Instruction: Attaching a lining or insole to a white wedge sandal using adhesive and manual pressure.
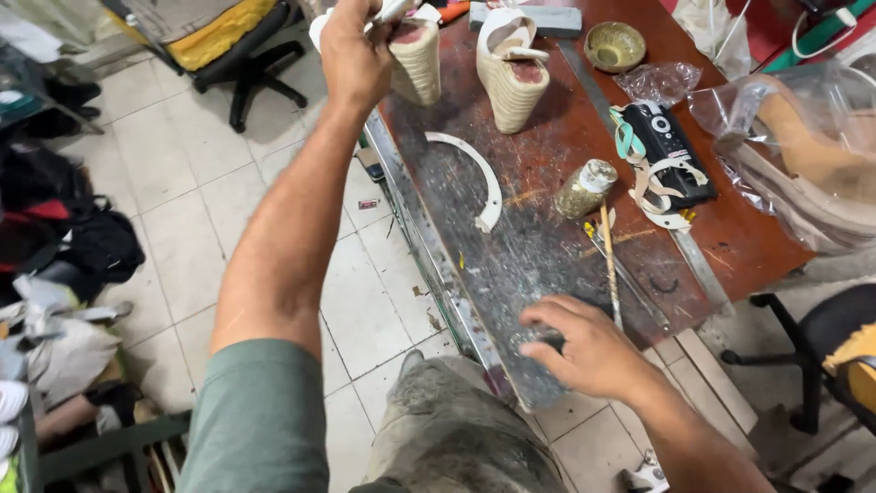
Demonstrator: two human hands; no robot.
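Left hand (354, 50) grasps a cream wedge shoe (415, 59) at the far end of the counter (547, 237); right hand (589, 351), fingers curled, touches a small dark object at the near edge, contents unclear.

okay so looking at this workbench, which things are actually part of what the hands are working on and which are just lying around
In hand:
left hand grips a wedge shoe
second wedge shoe
curved white strap
right hand rests on the bench

Lying about:
brass bowl
black pouch
plastic bags
office chair
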